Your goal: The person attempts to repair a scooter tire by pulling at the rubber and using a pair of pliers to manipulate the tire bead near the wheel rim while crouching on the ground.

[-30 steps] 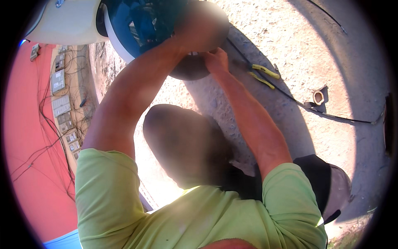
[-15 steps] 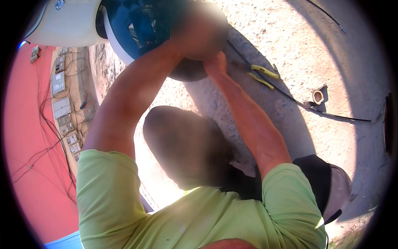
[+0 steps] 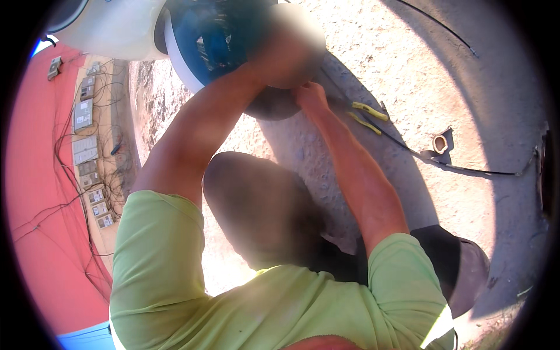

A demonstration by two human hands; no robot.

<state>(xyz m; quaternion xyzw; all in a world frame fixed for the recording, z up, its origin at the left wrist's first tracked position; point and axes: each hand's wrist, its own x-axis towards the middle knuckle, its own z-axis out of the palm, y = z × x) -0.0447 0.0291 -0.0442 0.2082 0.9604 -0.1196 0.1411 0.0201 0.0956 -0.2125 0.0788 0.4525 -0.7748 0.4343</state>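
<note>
Sits at the top of view as a round blue-and-white housing (image 3: 198, 46), seems rigid, bulky, smooth-shelled, wants support at the rim, takes the right hand (image 3: 309, 96) with fingers bunched on its dark round base (image 3: 271, 108), leaves the blurred left hand (image 3: 286, 46) impossible to tell.

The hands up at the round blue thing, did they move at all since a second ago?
Hardly. The right hand stays at the lower edge of the round blue-and-white housing, and the left hand, blurred, stays pressed on it. Nothing was picked up or let go. The yellow-handled pliers, the black cable and the small ring lie where they were.
</note>
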